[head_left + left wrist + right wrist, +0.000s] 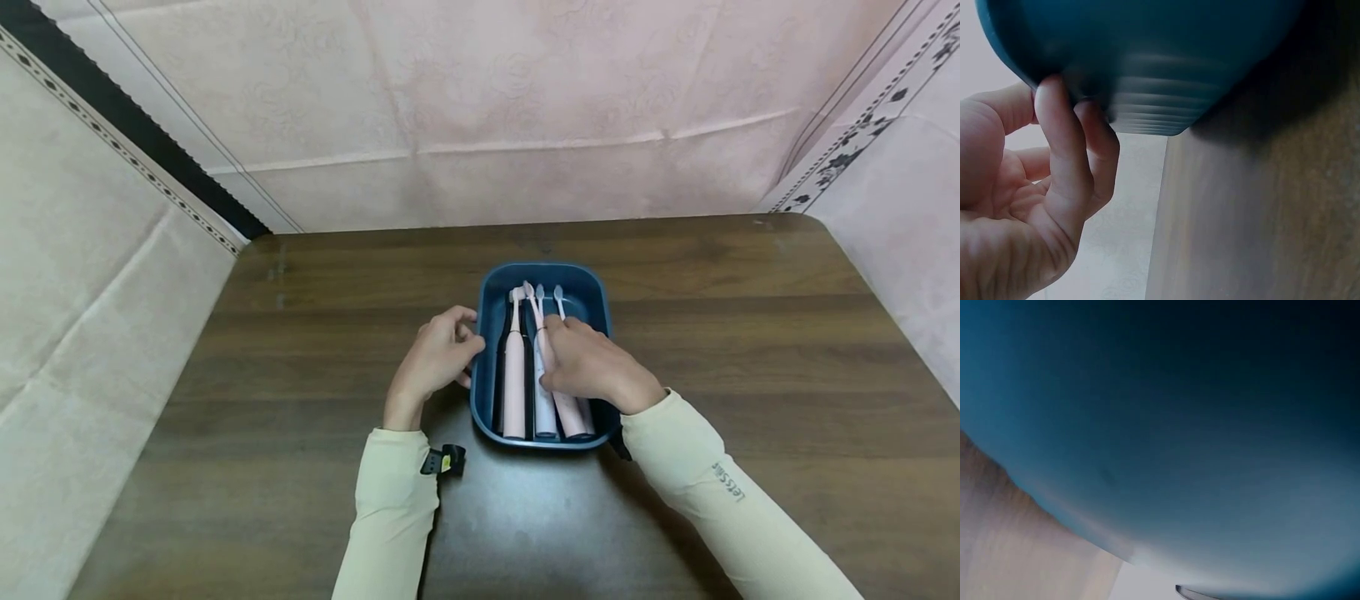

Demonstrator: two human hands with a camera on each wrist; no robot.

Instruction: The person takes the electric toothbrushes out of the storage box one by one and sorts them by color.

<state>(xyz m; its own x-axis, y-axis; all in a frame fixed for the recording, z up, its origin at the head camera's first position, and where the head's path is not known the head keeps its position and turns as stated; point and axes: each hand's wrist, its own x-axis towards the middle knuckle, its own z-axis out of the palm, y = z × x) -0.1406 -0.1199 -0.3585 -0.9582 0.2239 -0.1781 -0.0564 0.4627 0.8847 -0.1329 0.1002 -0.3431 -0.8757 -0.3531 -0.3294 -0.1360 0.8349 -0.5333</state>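
A blue tray (pixel 504 273) with rounded corners holds several electric toothbrushes lying lengthwise side by side. On its left side my left hand (pixel 438 354) grips the rim, thumb at the edge; in the left wrist view, curled fingers (pixel 1063 144) touch the outside wall just under it. Inside the tray my right hand (pixel 592 362) pinches a pink electric toothbrush (pixel 567 415), its head pointing to the far side. Left of it lie a white toothbrush (pixel 543 412), another pink toothbrush (pixel 514 387) and dark ones. The right wrist view shows mostly blue tray wall (pixel 1147 456); the hand is hidden there.
The tray stands on a brown wood-grain table (pixel 750 358). Pale patterned cloth (pixel 525 100) hangs behind the table's far edge and along both sides. A dark strip (pixel 150 125) shows at the back left.
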